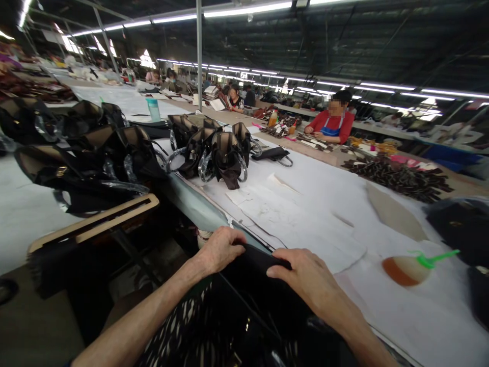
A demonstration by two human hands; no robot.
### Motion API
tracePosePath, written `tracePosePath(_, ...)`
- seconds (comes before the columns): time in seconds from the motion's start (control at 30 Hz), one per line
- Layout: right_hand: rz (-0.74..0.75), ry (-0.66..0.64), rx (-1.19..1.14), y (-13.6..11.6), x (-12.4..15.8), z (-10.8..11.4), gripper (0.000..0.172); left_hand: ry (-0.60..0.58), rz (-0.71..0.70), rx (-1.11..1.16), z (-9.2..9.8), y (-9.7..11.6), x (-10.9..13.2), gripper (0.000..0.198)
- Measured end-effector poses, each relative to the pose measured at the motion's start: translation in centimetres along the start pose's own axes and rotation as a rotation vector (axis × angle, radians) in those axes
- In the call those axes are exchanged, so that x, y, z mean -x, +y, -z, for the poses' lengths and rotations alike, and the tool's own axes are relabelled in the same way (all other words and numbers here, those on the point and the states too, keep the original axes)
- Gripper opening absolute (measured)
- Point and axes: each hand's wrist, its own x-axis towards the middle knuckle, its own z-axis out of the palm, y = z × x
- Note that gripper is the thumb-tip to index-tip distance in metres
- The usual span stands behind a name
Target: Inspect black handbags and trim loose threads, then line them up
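Together, my left hand (220, 251) and right hand (305, 275) pinch the upper edge of a black handbag (263, 280), thumbs on the near side, the two grips a little apart. The bag is right in front of me, at the near edge of the white-covered worktable (305, 219). Beyond my left hand stand dark handbags with plastic-wrapped handles (225, 153); to the right lies a green-tipped squeeze bottle (407, 270).
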Motion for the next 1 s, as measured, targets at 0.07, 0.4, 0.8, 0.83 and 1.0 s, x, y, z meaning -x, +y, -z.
tracePosePath(0.07,0.029,-0.101,-0.218,0.6,0.1,1.2,0.016,-0.014,0.008,0.027,0.1,0.0,0.2,0.019)
tracePosePath(0.4,-0.108,-0.33,-0.615,3.0,0.2,1.8,0.029,-0.018,0.005,0.054,0.1,0.2,0.7,0.017)
tracePosePath(0.8,-0.025,-0.346,-0.362,3.2,-0.7,1.6,0.028,-0.129,0.004,0.15,0.1,-0.2,1.2,0.019)
tracePosePath(0.83,-0.016,-0.352,-0.355,3.3,-0.8,1.5,0.028,-0.146,0.008,0.161,0.1,-0.2,1.3,0.019)
tracePosePath(1.0,0.021,-0.354,-0.305,3.5,-1.3,1.2,0.028,-0.222,0.035,0.23,0.5,-0.3,1.4,0.018)
